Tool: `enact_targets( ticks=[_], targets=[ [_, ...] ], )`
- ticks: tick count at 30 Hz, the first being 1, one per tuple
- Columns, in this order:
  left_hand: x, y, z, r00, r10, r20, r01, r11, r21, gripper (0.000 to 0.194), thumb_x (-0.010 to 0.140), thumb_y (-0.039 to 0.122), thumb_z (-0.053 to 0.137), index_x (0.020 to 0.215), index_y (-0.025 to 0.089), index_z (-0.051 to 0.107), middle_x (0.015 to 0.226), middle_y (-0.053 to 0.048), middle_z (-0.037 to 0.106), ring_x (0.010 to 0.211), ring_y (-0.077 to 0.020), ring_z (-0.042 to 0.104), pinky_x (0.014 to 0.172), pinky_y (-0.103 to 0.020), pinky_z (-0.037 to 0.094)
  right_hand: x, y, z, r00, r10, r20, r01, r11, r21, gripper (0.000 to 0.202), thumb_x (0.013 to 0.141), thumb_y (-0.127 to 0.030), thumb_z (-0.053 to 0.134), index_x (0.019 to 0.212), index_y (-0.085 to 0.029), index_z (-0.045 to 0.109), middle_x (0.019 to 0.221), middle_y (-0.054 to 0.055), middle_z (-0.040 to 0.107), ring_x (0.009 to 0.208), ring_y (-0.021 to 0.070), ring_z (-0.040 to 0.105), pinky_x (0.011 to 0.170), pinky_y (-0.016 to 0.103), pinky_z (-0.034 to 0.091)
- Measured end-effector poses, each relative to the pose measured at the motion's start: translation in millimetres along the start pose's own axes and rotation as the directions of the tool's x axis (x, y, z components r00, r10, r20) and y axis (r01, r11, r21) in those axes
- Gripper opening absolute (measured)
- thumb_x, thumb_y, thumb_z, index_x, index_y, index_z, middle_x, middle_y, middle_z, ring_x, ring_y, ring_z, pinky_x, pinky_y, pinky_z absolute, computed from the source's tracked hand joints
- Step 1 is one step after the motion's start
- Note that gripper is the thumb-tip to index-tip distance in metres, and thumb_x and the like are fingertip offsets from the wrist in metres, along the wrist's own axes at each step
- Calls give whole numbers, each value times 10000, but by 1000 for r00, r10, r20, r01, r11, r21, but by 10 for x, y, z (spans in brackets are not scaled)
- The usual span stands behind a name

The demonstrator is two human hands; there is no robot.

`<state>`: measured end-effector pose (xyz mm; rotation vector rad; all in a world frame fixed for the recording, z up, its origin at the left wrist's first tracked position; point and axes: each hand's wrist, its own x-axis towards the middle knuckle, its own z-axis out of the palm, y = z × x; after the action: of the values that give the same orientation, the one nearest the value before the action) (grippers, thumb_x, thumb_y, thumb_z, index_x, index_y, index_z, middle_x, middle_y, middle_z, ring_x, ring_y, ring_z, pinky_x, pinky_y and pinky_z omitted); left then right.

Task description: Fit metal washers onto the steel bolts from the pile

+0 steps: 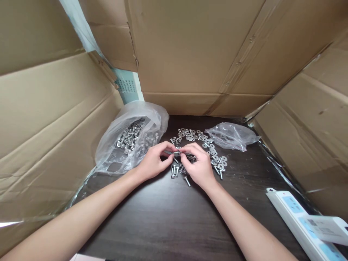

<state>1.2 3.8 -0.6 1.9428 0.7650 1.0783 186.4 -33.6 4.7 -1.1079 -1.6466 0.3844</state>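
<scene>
My left hand (159, 158) pinches a small metal bolt (176, 153) between thumb and fingertips. At the other end of the bolt, the fingertips of my right hand (198, 164) are closed on it too. Whether a nut or washer sits on the bolt is too small to tell. Loose bolts (174, 170) lie on the dark table below and between my hands. Behind and to the right of my right hand spread several flat washers (221, 162) and small nuts (200, 136), mixed with more bolts.
An open clear plastic bag (108, 152) holding many metal fasteners (129, 137) stands left of my hands. A crumpled plastic bag (231, 136) lies at the back right. A white power strip (292, 214) rests at the right. Cardboard walls (195, 54) enclose the table (160, 221).
</scene>
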Motion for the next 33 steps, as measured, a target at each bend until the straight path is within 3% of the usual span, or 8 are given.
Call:
enact_targets(
  ticks=[5,14,28,33],
  targets=[
    [2,-9,-9,999,-33,9,34,999,-29,101,911,168,622,1011,160,637,1026,-64,726,954,-169,730,886,-331,646,-3,15,0,999,35,13,-36,998,47,142,901,-144,623,916,-218,743,990,54,716,923,186,711,837,348,620],
    [8,-22,-6,997,-73,31,75,996,-47,97,927,171,612,1024,170,608,1043,-69,754,1009,-187,756,955,-371,637,-6,16,-2,996,75,43,-77,996,34,106,887,-148,635,921,-211,714,932,32,729,838,177,728,814,334,616],
    [7,-26,-21,999,-44,14,44,999,23,112,921,192,658,1017,177,602,975,-48,737,913,-169,744,890,-347,643,-23,-9,7,992,77,104,-79,997,19,132,888,-153,655,966,-222,737,945,33,747,836,174,720,809,333,606],
    [12,-1,-42,1000,7,7,-8,996,86,86,935,193,642,1008,182,598,956,-36,739,893,-159,739,871,-321,643,-8,-8,-2,991,92,99,-92,996,-8,71,908,-225,664,943,-227,726,913,31,758,811,188,724,777,339,599]
  ],
)
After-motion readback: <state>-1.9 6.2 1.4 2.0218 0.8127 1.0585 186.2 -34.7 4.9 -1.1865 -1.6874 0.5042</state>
